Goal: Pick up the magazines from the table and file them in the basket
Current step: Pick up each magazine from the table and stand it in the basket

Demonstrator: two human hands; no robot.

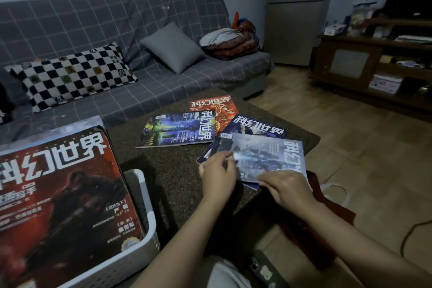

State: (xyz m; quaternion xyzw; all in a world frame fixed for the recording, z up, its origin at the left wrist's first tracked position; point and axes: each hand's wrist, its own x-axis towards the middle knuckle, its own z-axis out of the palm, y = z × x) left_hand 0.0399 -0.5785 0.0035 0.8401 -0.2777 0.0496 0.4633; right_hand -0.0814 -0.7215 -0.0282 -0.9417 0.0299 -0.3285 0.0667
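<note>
A: What could slip here?

B: The grey magazine (264, 159), right of centre on the table (177, 170), lies on a dark blue magazine (254, 124); lifting could drag that one off the edge.

A: The grip?

B: The left hand (218, 176) pinches its near-left corner; the right hand (286, 188) curls over the near edge, though dim light hides the fingertips.

A: Direction?

B: Long axis runs left-right, title toward the frame's right. The basket (142, 217) sits lower left.

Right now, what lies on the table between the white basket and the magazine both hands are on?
Only bare dark table lies between the white basket and the pale blue magazine, seen from the head camera.
</note>
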